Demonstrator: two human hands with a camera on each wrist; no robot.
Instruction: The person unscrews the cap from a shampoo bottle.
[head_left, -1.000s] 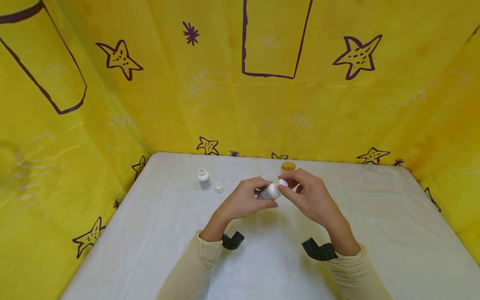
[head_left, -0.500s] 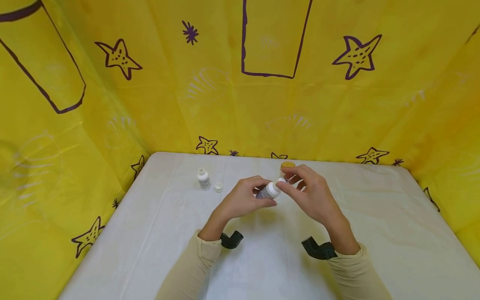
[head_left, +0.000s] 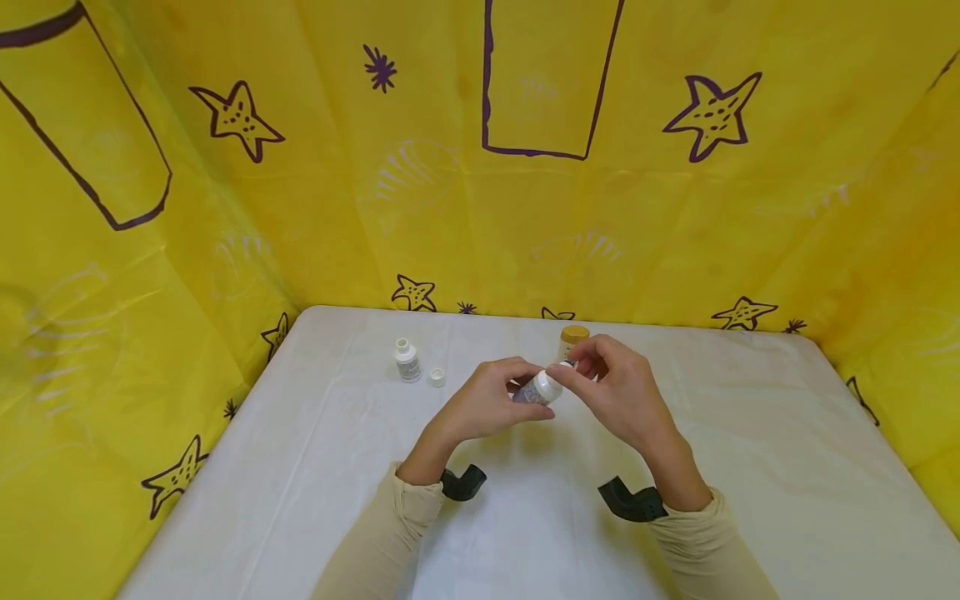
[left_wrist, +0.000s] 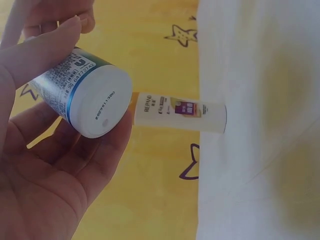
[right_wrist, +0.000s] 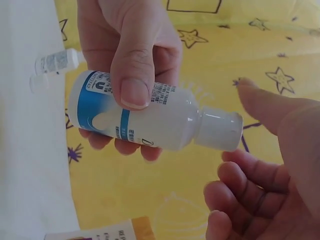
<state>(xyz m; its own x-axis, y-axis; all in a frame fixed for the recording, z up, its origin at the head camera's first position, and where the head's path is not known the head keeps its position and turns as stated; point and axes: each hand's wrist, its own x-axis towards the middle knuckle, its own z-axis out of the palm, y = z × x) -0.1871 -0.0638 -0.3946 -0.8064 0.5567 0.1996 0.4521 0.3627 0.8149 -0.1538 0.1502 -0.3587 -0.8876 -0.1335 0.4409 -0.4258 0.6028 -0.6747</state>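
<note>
White bottle [right_wrist: 145,120] gripped in left hand [head_left: 483,406] above table [head_left: 750,467], long axis tilted toward right hand [head_left: 618,392] — neck bare, just beside right fingertips [right_wrist: 250,92]. Whether cap pinched there — could not be told. Base printed "20220113DG". Yellow-capped bottle [left_wrist: 180,115] behind, labelled "RUINAO".

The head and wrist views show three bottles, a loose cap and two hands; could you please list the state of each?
Blue-labelled bottle: tilted off the table, neck bare in the right wrist view.
Left hand: grips that bottle.
Right hand: fingertips at the bottle's neck; whether it holds a cap is hidden.
Small white bottle: upright, uncapped.
Loose white cap: on the table beside it.
Yellow-capped bottle: upright, capped.
</note>
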